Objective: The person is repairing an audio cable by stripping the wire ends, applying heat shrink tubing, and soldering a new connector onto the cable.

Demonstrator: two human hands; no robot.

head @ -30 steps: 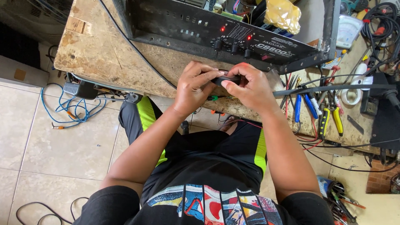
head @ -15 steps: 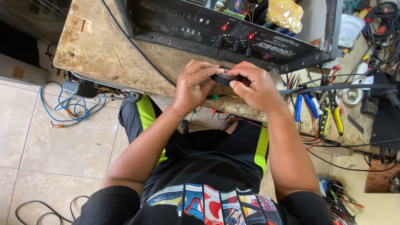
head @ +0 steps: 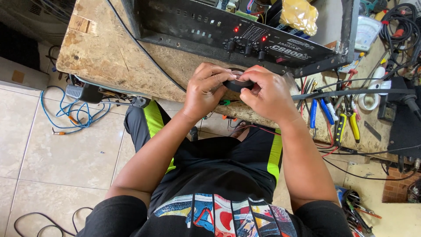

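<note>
Both hands pinch a roll of black tape (head: 238, 83) — left hand (head: 204, 90), right hand (head: 268, 93).
A slip could drop it off the workbench (head: 109, 57) edge — it is held over the lap.

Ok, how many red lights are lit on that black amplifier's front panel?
2: one red light left of the knobs on the amplifier, another to the right. The hands may hide more.

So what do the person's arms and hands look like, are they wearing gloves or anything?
No gloves. The left hand and the right hand are bare, and I see no rings, watch or bracelet. Both forearms are bare too. Short black sleeves cover just the upper arms, part of a black shirt with a colourful picture on it.
</note>
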